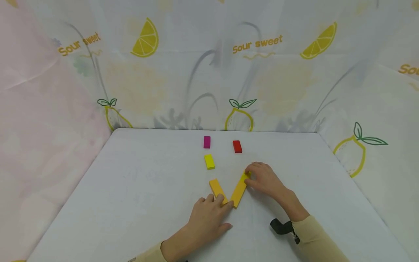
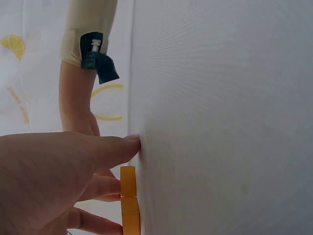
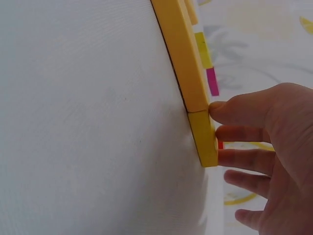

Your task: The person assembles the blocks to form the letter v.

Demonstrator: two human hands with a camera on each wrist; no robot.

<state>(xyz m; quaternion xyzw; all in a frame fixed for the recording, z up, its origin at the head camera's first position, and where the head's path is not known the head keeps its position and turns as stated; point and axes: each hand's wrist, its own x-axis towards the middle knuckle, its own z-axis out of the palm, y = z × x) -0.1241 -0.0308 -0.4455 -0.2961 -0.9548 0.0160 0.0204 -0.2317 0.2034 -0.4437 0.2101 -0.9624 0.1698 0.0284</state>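
While your hands work near the front middle of the table (image 1: 131, 189), its white cloth fills most of the head view, with a lemon-print curtain (image 1: 262, 72) hung behind and to the right. Your left hand (image 1: 209, 216) lies palm down, fingers fairly straight, their tips resting on the near end of the left orange block (image 1: 217, 190); it pinches nothing. Your right hand (image 1: 265, 180) has its fingers curled against a small yellow block (image 1: 246, 175), which sits end to end with the right orange block (image 1: 238, 193); the right wrist view shows the fingertips (image 3: 217, 107) pressed to the side of that yellow piece (image 3: 203, 139) at its joint with the orange one (image 3: 183, 58). The two orange blocks form a V, near ends almost touching beside your left fingers.

Further back, well apart from both hands, lie a second yellow block (image 1: 209, 161), a magenta block (image 1: 207, 142) and a red block (image 1: 237, 146). A dark strap (image 1: 282, 227) sits at your right wrist.
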